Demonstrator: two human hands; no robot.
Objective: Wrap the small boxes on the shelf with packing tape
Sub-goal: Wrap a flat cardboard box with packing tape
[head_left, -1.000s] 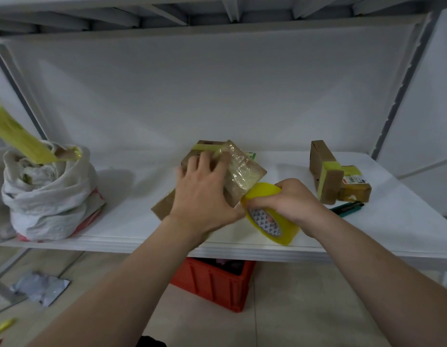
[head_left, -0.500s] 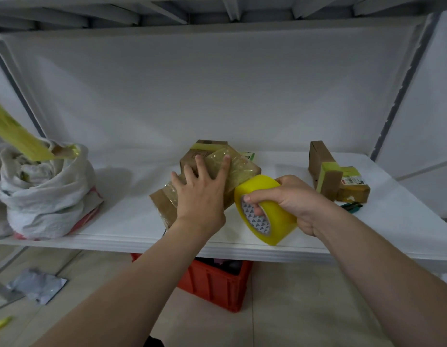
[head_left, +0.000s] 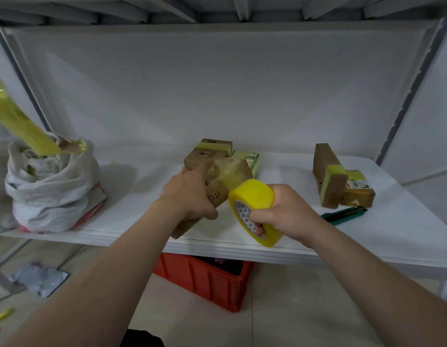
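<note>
A brown cardboard box (head_left: pixel 225 186), half wrapped in clear tape, is gripped by the left hand (head_left: pixel 189 196) above the white shelf (head_left: pixel 392 229), while the yellow tape roll (head_left: pixel 255 209) beside it is clasped in the right hand (head_left: pixel 285 214).

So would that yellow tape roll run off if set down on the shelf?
Probably, on its edge: the tape roll is a round hoop and the shelf looks smooth. Laid flat it should stay. It likely feels stiff and light, since the right hand holds it alone.
</note>
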